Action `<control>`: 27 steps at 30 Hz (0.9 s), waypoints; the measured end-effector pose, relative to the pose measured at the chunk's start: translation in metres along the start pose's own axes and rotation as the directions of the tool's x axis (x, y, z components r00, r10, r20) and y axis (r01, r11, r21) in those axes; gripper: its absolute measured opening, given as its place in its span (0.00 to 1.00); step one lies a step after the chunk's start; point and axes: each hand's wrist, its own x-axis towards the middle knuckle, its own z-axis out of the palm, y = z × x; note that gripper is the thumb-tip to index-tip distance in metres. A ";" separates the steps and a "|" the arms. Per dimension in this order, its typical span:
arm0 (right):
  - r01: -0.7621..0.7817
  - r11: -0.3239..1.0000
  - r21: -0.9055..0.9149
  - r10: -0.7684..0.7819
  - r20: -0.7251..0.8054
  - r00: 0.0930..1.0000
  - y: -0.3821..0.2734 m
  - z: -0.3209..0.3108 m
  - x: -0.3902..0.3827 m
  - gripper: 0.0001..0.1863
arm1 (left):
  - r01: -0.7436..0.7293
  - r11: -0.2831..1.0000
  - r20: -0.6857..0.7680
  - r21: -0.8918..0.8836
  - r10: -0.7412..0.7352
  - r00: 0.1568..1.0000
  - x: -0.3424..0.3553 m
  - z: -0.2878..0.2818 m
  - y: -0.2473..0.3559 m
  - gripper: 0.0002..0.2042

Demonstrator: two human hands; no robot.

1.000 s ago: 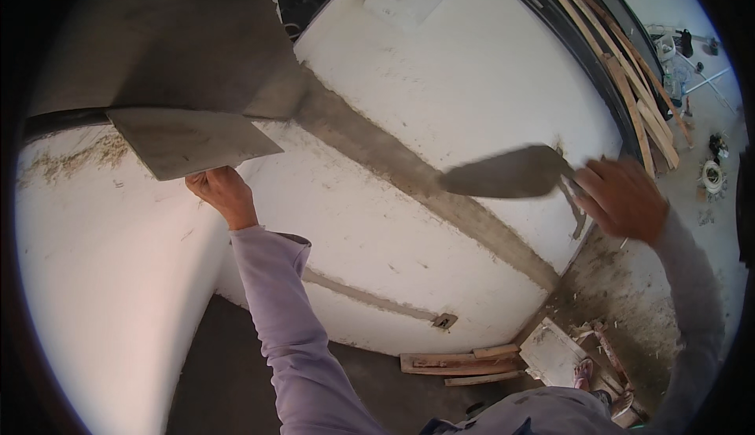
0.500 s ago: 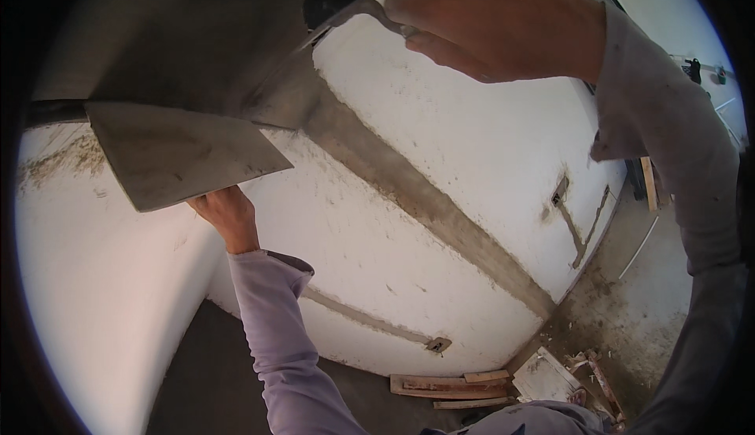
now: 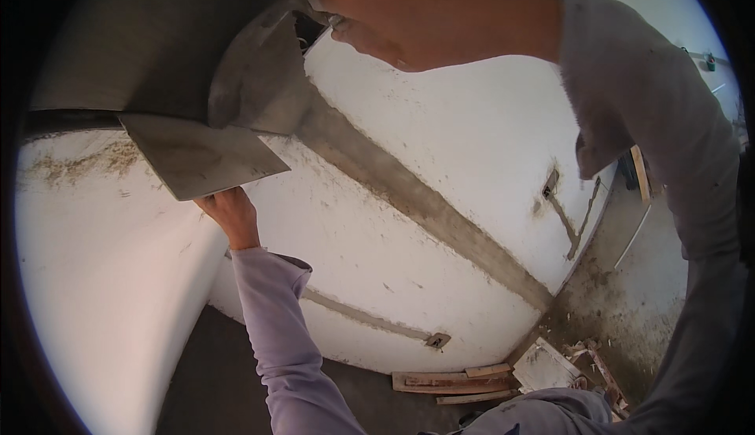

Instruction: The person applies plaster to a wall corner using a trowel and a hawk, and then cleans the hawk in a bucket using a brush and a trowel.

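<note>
My left hand [image 3: 232, 213] grips a flat, square plasterer's hawk [image 3: 200, 160] from underneath, just below the dark grey upper surface [image 3: 134, 42]. The hawk's face is smeared with grey-brown residue. High in the picture, my right hand [image 3: 440, 14] is closed round the handle of a trowel [image 3: 259, 69]. The trowel's grey blade lies over the grey surface, its lower end close above the hawk's far edge. Whether blade and hawk touch, I cannot tell. A smooth grey plaster strip [image 3: 417, 199] runs diagonally down the white wall [image 3: 346, 223] from beside the trowel.
Patched channels with wall boxes mark the white wall, one box [image 3: 438, 341] low down, another [image 3: 550, 183] at the right. Wooden planks [image 3: 452, 382] and a dirty white board [image 3: 544, 370] lie at the wall's foot. Debris covers the floor [image 3: 629, 301] on the right.
My right hand has moved left with the trowel, bringing its blade down toward the hawk. The hawk has tilted and shifted slightly to the right; my left hand has barely moved.
</note>
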 end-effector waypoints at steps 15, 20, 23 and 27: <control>-0.148 0.988 -0.044 0.151 0.095 0.984 0.007 0.081 -0.044 0.08 | 0.173 0.983 0.112 0.059 -0.179 0.977 -0.003 -0.003 0.022 0.06; -0.191 0.981 0.023 0.186 0.137 0.973 0.014 0.115 -0.017 0.11 | 0.215 0.972 0.147 -0.091 -0.201 0.969 -0.003 0.000 0.017 0.08; -0.170 0.985 0.023 0.167 0.107 0.980 0.013 0.103 -0.003 0.10 | -0.003 0.976 0.140 0.219 -0.029 0.990 -0.006 -0.012 -0.004 0.09; -0.174 0.980 0.093 0.171 0.037 0.985 0.011 0.081 -0.001 0.09 | -0.085 0.949 0.151 0.304 0.040 0.988 -0.007 -0.022 -0.010 0.07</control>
